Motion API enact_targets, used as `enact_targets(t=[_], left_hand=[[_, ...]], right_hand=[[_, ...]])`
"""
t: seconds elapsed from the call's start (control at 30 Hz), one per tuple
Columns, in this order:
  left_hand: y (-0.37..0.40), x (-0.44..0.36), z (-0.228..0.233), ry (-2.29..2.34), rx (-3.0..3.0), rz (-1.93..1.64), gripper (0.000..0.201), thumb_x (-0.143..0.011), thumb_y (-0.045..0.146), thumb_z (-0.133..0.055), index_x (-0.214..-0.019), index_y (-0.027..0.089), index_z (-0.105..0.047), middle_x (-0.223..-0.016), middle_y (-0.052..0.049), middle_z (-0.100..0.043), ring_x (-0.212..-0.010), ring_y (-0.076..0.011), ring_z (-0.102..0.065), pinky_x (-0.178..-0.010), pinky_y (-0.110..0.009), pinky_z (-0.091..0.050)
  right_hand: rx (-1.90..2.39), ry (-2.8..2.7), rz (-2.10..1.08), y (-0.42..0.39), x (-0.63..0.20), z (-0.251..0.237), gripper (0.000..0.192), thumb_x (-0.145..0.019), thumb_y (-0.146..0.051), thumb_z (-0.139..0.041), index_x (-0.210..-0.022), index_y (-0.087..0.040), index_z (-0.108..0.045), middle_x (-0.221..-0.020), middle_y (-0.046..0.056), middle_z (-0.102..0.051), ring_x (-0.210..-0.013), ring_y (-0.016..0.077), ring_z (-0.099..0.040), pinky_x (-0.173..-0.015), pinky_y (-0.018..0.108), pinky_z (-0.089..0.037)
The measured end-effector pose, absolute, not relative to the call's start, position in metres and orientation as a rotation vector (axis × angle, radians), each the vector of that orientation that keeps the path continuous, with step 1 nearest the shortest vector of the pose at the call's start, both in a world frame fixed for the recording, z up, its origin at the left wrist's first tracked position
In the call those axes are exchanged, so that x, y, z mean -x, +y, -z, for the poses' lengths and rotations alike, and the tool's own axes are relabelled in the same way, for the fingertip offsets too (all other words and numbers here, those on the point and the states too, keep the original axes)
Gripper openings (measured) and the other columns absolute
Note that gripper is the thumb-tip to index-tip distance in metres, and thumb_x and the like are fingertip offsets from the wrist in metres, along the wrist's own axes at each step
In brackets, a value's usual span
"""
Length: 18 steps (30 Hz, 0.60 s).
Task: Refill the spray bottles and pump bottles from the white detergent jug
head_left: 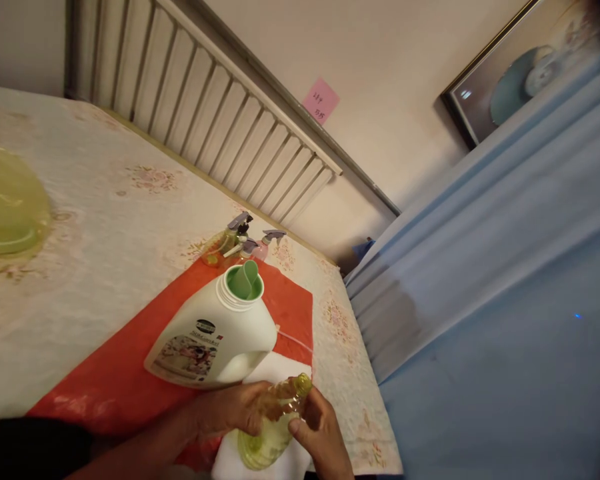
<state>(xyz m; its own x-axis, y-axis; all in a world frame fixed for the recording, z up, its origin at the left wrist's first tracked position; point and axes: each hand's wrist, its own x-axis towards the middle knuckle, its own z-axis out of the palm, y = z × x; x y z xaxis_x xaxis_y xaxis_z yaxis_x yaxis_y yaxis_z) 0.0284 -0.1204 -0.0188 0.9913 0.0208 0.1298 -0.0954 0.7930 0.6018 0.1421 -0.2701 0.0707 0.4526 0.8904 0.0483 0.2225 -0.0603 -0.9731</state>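
Note:
My left hand is closed around the upper side of a clear yellow-green bottle, whose neck is uncapped. On the bottle's other side, my right hand grips it near the shoulder, with thumb and fingers round the plastic. The bottle tilts over a folded white cloth. Just beyond my hands stands a large white detergent jug with its cap off and a green pouring spout showing in its mouth. Parts of the bottle are hidden behind my fingers.
Several spray bottles stand at the far end of a red cloth. A yellow-green basin sits at the left on the floral tablecloth. A radiator lines the wall; a blue curtain hangs at the right.

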Motion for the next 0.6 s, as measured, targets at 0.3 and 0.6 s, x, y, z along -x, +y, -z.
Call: enact_targets(t=[0.3, 0.6], left_hand=[[-0.117, -0.016, 0.027, -0.218, -1.052, -0.105, 0.087, -0.053, 0.033, -0.089, -0.131, 0.025, -0.051, -0.127, -0.008, -0.063, -0.120, -0.0338, -0.054, -0.102, -0.048, -0.041], [-0.109, 0.013, 0.023, -0.182, -0.833, -0.031, 0.066, -0.053, 0.023, -0.089, -0.113, 0.020, -0.065, -0.110, -0.006, -0.069, -0.107, -0.0253, -0.061, -0.095, -0.038, -0.043]], right_hand=[[1.606, -1.129, -0.868, -0.268, -0.137, -0.062, 0.066, -0.063, -0.056, -0.083, -0.118, -0.023, -0.068, -0.115, 0.010, -0.071, -0.101, 0.0307, -0.065, -0.091, 0.041, -0.050], [1.470, -0.979, -0.739, -0.239, -0.165, -0.060, 0.053, -0.072, -0.045, -0.082, -0.118, -0.026, -0.066, -0.110, 0.008, -0.073, -0.102, 0.0266, -0.067, -0.088, 0.040, -0.052]])
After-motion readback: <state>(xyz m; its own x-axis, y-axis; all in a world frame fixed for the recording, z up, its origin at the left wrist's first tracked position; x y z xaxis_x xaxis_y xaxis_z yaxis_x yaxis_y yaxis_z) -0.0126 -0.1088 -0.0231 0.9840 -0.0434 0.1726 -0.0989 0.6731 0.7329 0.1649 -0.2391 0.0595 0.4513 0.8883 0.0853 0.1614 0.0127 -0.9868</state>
